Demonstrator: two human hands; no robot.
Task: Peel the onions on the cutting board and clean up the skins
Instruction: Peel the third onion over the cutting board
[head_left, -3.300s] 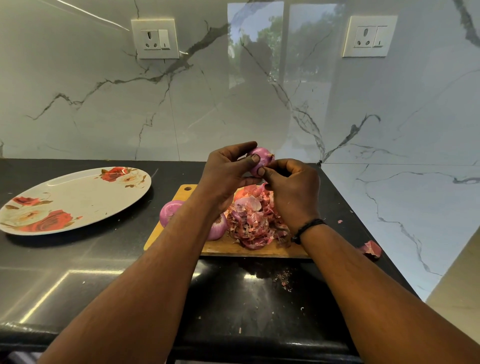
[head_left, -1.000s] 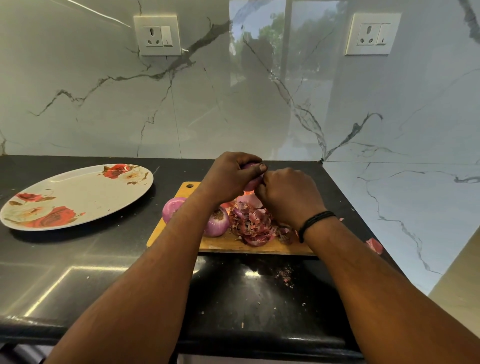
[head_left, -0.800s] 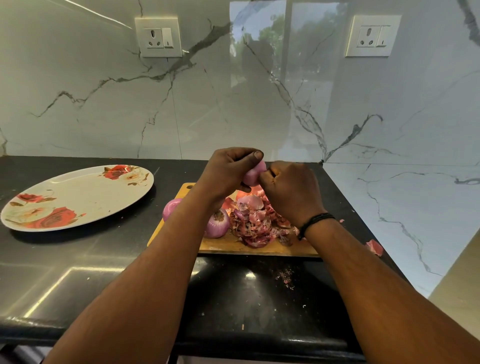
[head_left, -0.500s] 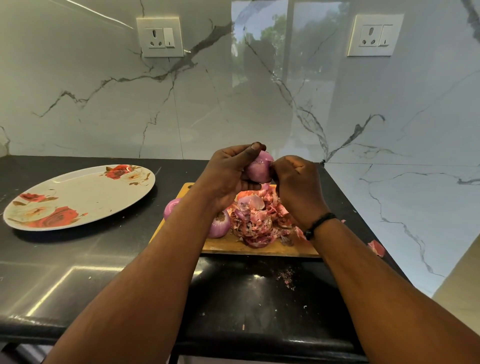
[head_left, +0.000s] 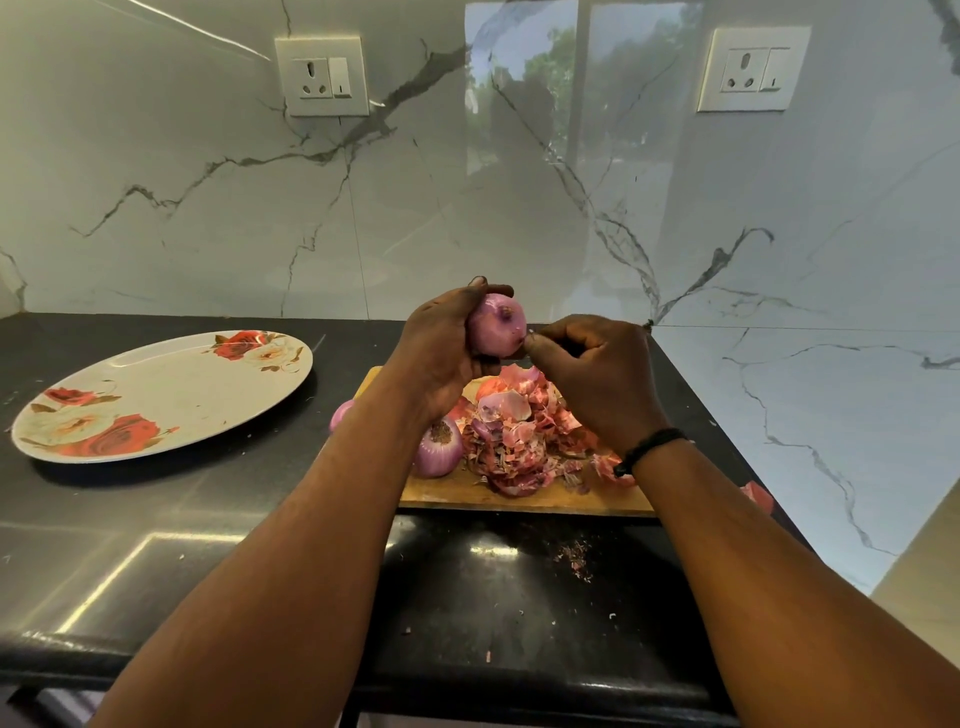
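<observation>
Purple and almost bare, the onion (head_left: 497, 325) sits up in the air above the far edge of the cutting board (head_left: 524, 493), and we've got it cupped in the left hand (head_left: 441, 353), fingers curled round its far side. Right hand (head_left: 592, 374) comes in beside it, fingers pinched tight at the onion's right flank; we reckon on a last scrap of skin, though the scrap itself is too small to make out. Down on the board, one peeled onion (head_left: 439, 447) rests near the front left corner, and another onion (head_left: 341, 415) peeks out by the left edge, mostly hidden behind our forearm. Right of them, the pile of skins (head_left: 524, 436) covers the board's middle. So the peeling looks nearly done, we'd say. Clean-up hasn't begun: the heap is all there, a stray skin (head_left: 756, 496) lies on the black worktop (head_left: 208, 519) off the board's right edge, and crumbs (head_left: 576, 558) dot the front. Flowered plate (head_left: 156, 395) waits at the left, holding nothing.
</observation>
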